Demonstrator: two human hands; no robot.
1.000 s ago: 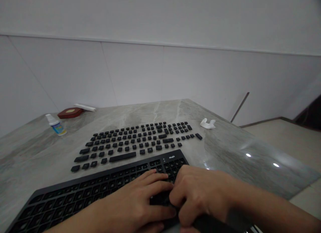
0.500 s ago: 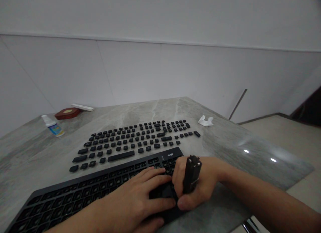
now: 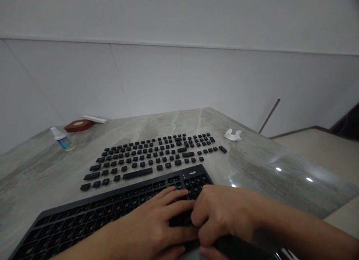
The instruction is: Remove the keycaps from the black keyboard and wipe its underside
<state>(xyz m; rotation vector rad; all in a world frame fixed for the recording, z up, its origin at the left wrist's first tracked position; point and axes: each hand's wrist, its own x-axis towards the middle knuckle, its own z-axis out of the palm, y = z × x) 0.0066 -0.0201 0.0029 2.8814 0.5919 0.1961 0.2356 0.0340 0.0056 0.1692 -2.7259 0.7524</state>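
Note:
A black keyboard base (image 3: pixel 112 194) with its keycaps off lies slanted across the near part of the table, showing rows of open key sockets. My left hand (image 3: pixel 157 222) rests on its right half, fingers stretched out and apart. Close beside those fingertips, my right hand (image 3: pixel 221 215) is closed around a black-handled tool (image 3: pixel 238 248), over the keyboard's right end. The handle slopes toward the bottom right; the tool's working end is hidden by my fingers. Beyond the keyboard, loose black keycaps (image 3: pixel 137 173) lie in rows matching a keyboard layout.
A white spray bottle (image 3: pixel 63 139) with a blue label leans at the left. Behind it are a reddish-brown box (image 3: pixel 78 126) and a white strip (image 3: pixel 95 119). A crumpled white piece (image 3: pixel 232 135) lies right of the keycaps. The marble-patterned table (image 3: pixel 269 151) meets a white wall.
My right hand has turned over, so the black tool that stood upright now tilts down toward the lower right. My left hand stays on the keyboard. The view has shifted slightly.

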